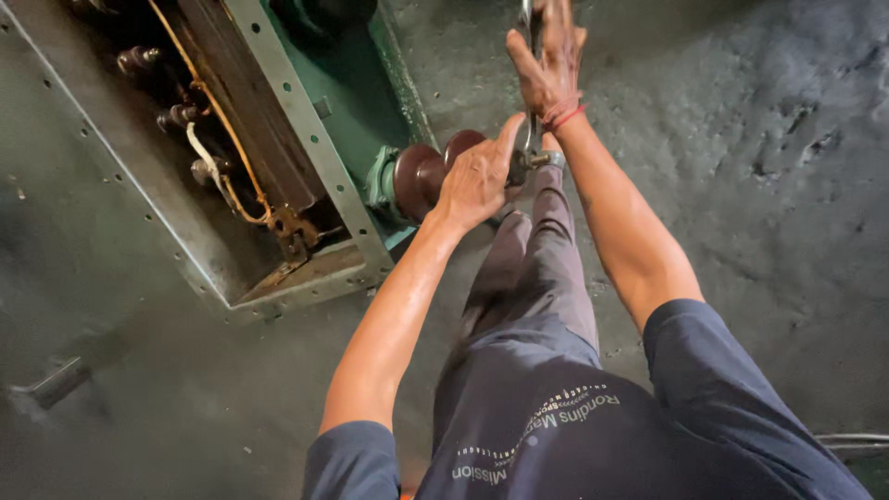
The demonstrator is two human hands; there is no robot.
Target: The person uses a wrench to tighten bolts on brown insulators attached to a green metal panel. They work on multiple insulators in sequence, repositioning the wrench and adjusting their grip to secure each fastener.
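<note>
Down by the open green metal tank [306, 139], the person's left hand [477, 181] lies spread over a dark brown ribbed ceramic insulator [421, 176] jutting from the tank's side. Just beyond it, the right hand [548, 69], a red thread at its wrist, is closed around a slim shiny metal tool handle [530, 28] that runs down to the insulator's tip. Grey concrete floor [741, 185] lies beneath both arms.

The right hand [548, 65] and its metal tool [529, 28] are cut off by the top edge, fingertips unseen.
</note>
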